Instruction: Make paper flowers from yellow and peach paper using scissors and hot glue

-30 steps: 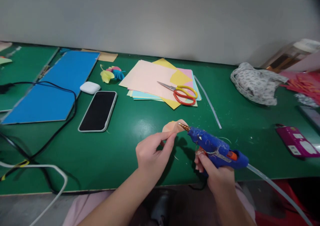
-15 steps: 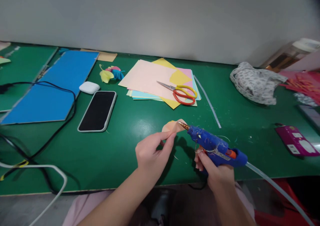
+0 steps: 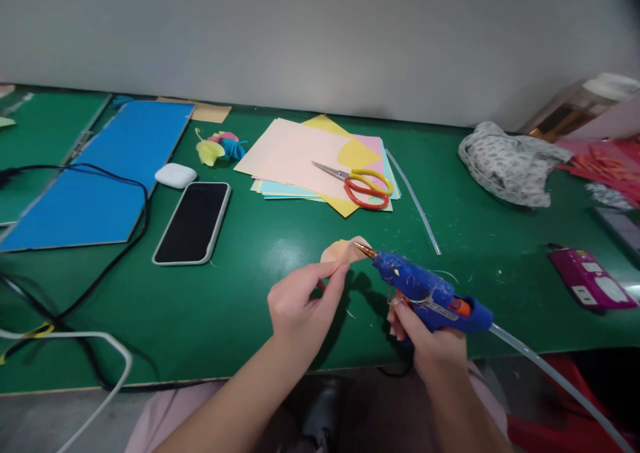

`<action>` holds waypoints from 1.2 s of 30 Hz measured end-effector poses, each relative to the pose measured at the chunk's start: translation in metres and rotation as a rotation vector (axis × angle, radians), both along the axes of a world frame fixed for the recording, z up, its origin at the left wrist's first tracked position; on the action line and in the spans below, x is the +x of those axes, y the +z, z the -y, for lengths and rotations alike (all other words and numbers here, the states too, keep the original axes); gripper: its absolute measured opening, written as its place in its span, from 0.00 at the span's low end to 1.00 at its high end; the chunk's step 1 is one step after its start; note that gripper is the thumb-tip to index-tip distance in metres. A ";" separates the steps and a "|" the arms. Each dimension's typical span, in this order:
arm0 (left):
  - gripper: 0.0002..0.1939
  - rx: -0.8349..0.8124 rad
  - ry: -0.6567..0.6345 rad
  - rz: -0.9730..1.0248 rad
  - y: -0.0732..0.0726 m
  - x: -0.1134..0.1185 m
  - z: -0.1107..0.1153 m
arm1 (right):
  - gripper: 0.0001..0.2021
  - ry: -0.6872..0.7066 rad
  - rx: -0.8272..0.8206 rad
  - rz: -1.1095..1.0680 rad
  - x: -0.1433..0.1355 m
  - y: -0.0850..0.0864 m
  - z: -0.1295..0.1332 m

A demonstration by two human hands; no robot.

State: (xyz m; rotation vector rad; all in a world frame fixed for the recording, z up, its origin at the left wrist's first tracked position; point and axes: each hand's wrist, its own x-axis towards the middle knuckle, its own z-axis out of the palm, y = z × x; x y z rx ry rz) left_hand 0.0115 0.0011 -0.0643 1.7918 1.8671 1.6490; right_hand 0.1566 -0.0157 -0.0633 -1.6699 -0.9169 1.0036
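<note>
"While the left hand (image 3: pixel 300 299) pinches that peach piece (image 3: pixel 333 251), how are its fingers set?"

"Narrow. Thumb and forefinger are drawn together on its near edge, and the piece sticks out beyond them, above the green desk (image 3: pixel 260 239). A trace of yellow shows along its far rim."

"And the right hand (image 3: pixel 435 346)?"

"Wrapped around the grip of a blue glue gun (image 3: pixel 415 283), whose metal nozzle points left. A long translucent stick (image 3: pixel 545 373) runs out of the back and slopes down to the right."

"Is the nozzle touching the piece?"

"Its tip overlaps the right-hand part of it from this angle, but I can't tell contact from a slight gap. Nor can I tell whether the trigger is squeezed."

"What lies beyond the hands?"

"A stack of coloured paper (image 3: pixel 285 153), pale pink uppermost on the left, with scissors (image 3: pixel 345 175) resting on it, blades towards the left. Just to its right is a loose translucent rod (image 3: pixel 414 203)."

"And on the left?"

"A phone (image 3: pixel 193 223) with a dark screen, a small white case (image 3: pixel 175 175) just above its top end, and a little bunch of yellow, pink and blue shapes (image 3: pixel 220 149) farther back. A blue board (image 3: pixel 100 179) lies past those, with a black cable (image 3: pixel 100 166) across it."

"Far right?"

"A patterned cloth (image 3: pixel 505 166), bunched up, and nearer the front a purple box (image 3: pixel 590 278)."
</note>
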 end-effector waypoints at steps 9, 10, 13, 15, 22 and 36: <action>0.05 0.020 -0.006 -0.030 0.000 0.000 0.000 | 0.09 -0.033 0.011 0.040 -0.004 0.005 -0.001; 0.05 0.019 -0.005 -0.030 0.000 0.000 0.000 | 0.09 -0.034 0.015 0.043 -0.004 0.005 -0.001; 0.04 0.015 -0.004 -0.038 -0.001 0.000 0.000 | 0.09 -0.034 0.022 0.039 -0.004 0.005 -0.001; 0.04 0.024 -0.006 -0.048 -0.001 0.000 0.000 | 0.09 -0.038 0.024 0.031 -0.004 0.004 -0.001; 0.04 0.037 -0.011 -0.076 -0.002 0.000 0.000 | 0.09 -0.021 0.027 0.058 -0.003 0.005 -0.001; 0.03 0.022 -0.010 -0.033 -0.002 -0.001 -0.001 | 0.09 -0.007 0.007 0.059 -0.002 0.005 -0.001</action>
